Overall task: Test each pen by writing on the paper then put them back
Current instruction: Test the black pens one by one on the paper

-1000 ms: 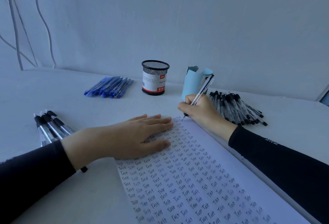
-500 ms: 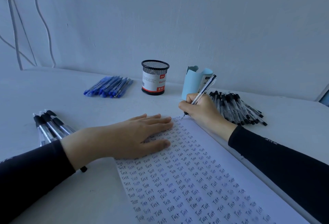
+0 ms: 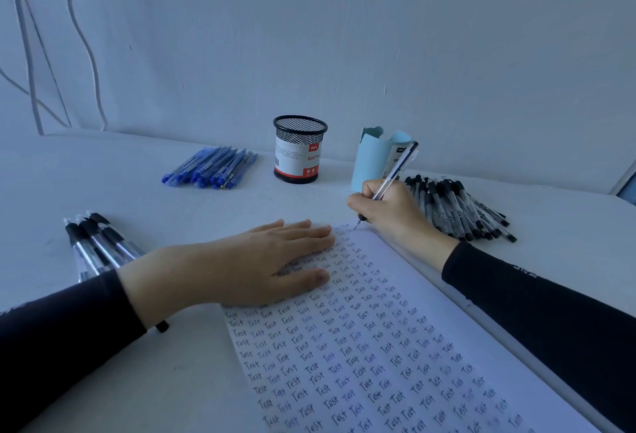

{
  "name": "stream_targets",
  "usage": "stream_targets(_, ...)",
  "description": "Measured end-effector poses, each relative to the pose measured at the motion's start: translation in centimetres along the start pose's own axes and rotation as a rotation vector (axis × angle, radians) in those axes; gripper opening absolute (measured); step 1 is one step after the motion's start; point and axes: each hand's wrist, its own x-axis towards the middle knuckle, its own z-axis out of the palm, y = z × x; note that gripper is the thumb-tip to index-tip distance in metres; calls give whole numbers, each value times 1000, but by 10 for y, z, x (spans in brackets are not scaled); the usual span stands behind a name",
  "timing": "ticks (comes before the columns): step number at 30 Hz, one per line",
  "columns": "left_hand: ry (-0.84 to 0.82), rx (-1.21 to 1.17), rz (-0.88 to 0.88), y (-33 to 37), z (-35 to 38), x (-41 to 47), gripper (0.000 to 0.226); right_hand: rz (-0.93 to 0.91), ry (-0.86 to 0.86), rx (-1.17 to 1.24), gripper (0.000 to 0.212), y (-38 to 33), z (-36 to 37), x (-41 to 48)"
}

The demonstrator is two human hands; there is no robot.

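At the far edge of the paper [image 3: 434, 298] our right hand [image 3: 389, 213] clamps its grip on a pen [image 3: 396, 171], while our left hand [image 3: 241, 264] presses flat there, grip apart.

The white paper sheet [image 3: 378, 346] of handwritten "Test" rows runs off the bottom edge; my left hand [image 3: 247, 264] covers its top-left rows. At its top, my right hand [image 3: 389, 212] hides the lower barrel of the clear plastic pen [image 3: 399, 167].
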Motion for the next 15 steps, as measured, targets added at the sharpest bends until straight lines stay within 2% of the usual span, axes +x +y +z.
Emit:
stream_targets(5,0,-9,4,0,0,0,73,-5,-12,-35,43,-2,0,0)
stream_targets(8,4,-7,6,0,0,0,73,86,-12,109,36,0,0,2)
stream_targets(11,3,-7,5,0,0,0,73,104,-30,124,47,-5,-6,5)
stream_targets(15,-1,-7,5,-1,0,0,73,123,-57,191,33,-22,-18,11)
